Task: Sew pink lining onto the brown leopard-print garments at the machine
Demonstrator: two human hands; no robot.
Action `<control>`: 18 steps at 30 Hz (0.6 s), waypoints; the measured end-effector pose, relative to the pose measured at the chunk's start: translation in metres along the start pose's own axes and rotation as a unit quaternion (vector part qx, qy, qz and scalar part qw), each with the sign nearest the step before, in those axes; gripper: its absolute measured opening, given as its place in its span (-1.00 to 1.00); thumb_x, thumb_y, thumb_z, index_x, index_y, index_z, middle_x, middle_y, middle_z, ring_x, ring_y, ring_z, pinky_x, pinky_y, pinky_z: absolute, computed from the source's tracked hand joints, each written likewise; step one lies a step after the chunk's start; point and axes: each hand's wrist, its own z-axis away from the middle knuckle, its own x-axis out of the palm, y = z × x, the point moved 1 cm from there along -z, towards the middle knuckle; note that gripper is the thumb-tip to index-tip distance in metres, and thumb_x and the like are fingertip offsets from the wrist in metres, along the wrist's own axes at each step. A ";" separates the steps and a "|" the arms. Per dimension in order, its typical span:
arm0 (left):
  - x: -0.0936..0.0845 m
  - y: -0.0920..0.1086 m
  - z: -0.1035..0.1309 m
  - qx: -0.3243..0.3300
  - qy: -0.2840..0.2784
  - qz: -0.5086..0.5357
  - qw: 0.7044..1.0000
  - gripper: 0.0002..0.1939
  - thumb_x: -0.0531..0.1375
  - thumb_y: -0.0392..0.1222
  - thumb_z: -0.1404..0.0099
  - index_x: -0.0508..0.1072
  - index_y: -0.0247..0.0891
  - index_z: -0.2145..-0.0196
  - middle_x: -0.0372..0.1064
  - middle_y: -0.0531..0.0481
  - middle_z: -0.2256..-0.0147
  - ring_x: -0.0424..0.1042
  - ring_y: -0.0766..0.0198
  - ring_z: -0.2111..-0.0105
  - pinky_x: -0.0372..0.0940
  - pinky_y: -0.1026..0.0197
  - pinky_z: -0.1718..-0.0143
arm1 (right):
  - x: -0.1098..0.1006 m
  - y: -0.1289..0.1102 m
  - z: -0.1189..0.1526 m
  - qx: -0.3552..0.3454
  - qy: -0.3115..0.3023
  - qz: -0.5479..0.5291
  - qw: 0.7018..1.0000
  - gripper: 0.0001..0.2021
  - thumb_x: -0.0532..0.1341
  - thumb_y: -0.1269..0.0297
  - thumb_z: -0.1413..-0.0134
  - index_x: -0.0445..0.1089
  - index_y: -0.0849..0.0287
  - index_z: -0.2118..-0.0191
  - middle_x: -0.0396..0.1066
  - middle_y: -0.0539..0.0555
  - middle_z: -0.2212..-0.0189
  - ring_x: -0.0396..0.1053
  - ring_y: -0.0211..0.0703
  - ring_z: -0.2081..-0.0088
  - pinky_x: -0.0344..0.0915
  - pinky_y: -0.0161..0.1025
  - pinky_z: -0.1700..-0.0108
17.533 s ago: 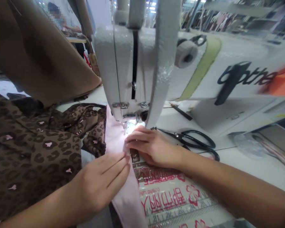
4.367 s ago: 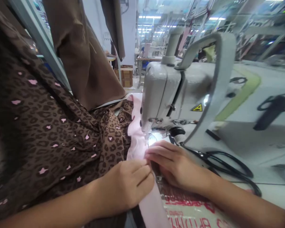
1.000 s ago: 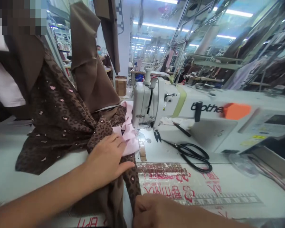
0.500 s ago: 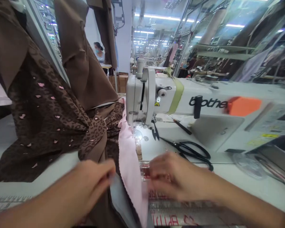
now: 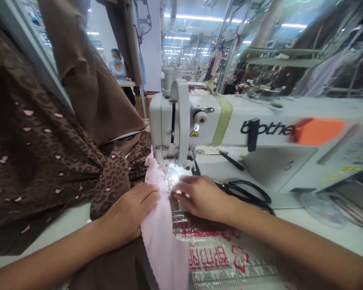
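From my distant seat, I judge that the bunched leopard-print cloth [image 5: 78, 161] could drag the pink strip [image 5: 161, 237] askew beneath the sewing machine [image 5: 166, 121]. My left hand [image 5: 130, 209] rests on the strip, my right hand [image 5: 201, 197] curls beside it; I cannot tell if either pinches. Fingertips straying needleward risk a prick. Scissors [image 5: 251, 191] lie on the pale table [image 5: 296, 221]; behind, a person [image 5: 117, 67] and strip lights [image 5: 193, 17].

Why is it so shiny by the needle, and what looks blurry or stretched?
Head view: a bright light glows under the sewing machine's head; the right forearm looks stretched toward the corner; the orange patch has smeary edges.
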 end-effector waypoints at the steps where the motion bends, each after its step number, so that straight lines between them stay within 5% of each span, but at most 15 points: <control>1: 0.001 -0.002 -0.001 0.010 0.010 0.006 1.000 -0.79 -0.02 -0.35 -0.35 0.37 -0.36 0.14 0.39 -0.17 0.17 0.37 0.18 0.16 0.36 0.10 0.08 | 0.002 -0.001 -0.003 0.007 0.002 -0.003 1.000 -0.83 0.12 0.31 -0.19 0.45 0.20 0.21 0.42 0.08 0.32 0.34 -0.20 0.38 0.12 -0.26 0.36; 5: 0.001 -0.012 0.000 0.081 0.055 0.005 0.995 -0.75 -0.07 -0.34 -0.42 0.36 -0.36 0.07 0.43 -0.15 0.11 0.34 0.22 0.00 0.30 0.13 -0.07 | 0.010 -0.002 -0.014 0.019 0.022 -0.003 1.000 -0.82 0.11 0.30 -0.21 0.43 0.23 0.32 0.40 0.07 0.36 0.30 -0.23 0.42 0.10 -0.26 0.40; 10: -0.006 -0.022 0.009 0.112 -0.009 -0.005 0.994 -0.68 -0.13 -0.35 -0.45 0.35 -0.36 -0.01 0.39 -0.13 0.00 0.23 0.27 -0.14 0.18 0.16 -0.21 | 0.012 0.002 -0.010 0.049 0.021 -0.024 0.998 -0.84 0.09 0.37 -0.15 0.40 0.24 0.36 0.39 0.07 0.36 0.27 -0.26 0.46 0.08 -0.27 0.42; 18: -0.005 -0.027 0.010 0.126 -0.016 0.029 0.991 -0.64 -0.11 -0.38 -0.43 0.31 -0.34 -0.07 0.38 -0.17 -0.02 0.25 0.21 -0.14 0.22 0.11 -0.19 | 0.012 0.006 -0.010 0.086 0.007 -0.049 0.995 -0.94 0.17 0.43 0.03 0.38 0.19 0.42 0.38 0.02 0.42 0.26 -0.26 0.46 0.09 -0.28 0.41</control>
